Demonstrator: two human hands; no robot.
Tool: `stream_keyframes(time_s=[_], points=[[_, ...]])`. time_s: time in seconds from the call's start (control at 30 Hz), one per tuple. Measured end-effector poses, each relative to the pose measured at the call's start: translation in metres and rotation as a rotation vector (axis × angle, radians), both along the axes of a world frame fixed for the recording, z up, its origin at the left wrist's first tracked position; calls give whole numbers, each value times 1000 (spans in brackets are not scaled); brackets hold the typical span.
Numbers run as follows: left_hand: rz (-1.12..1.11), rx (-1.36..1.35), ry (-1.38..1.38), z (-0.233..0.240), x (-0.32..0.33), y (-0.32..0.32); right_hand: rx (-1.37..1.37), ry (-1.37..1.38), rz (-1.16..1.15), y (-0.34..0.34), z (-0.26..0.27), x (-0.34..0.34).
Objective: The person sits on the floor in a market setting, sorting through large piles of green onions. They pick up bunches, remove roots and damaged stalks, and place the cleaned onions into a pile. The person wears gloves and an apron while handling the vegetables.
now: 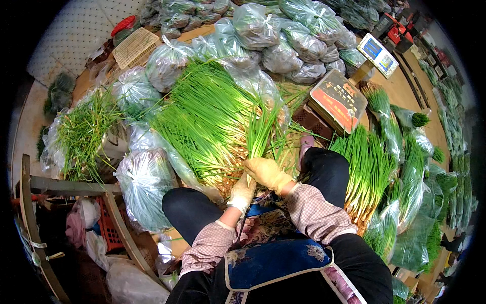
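Observation:
A small bunch of green chives [261, 135] points away from me, leaves up and pale stems toward my lap. My right hand [266, 173], in a cream glove, is closed around its stem end. Just below and to the left, my gloved left hand [243, 192] grips the root end of this bunch, its fingertips partly hidden by the right hand. Directly beyond both hands lies a large heap of chives [209, 114], roots toward me, on an opened clear plastic bag [172, 152].
Tied plastic bags [258, 30] pile up beyond the heap. At right are a digital platform scale [338, 100] and a row of chives [364, 167]. On the left stand a basket of loose trimmings [85, 136], a bulging bag [146, 186] and a wooden frame [125, 231].

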State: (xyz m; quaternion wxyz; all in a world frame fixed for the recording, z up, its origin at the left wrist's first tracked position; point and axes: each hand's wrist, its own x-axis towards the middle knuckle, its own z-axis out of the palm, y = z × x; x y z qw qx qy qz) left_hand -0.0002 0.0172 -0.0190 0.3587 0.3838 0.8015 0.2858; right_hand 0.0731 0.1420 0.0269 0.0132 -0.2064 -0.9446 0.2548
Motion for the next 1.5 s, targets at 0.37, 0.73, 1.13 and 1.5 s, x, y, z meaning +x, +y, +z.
stream_keyframes(time_s=[0.37, 0.73, 1.13, 1.5], points=[[184, 88, -346, 25, 1, 4, -910, 879, -855, 72, 36, 49], [218, 58, -387, -2, 3, 5, -687, 255, -780, 22, -67, 7], [294, 161, -538, 6, 10, 6, -181, 110, -698, 26, -25, 16], [180, 182, -72, -4, 7, 3, -242, -270, -578, 30, -18, 11]])
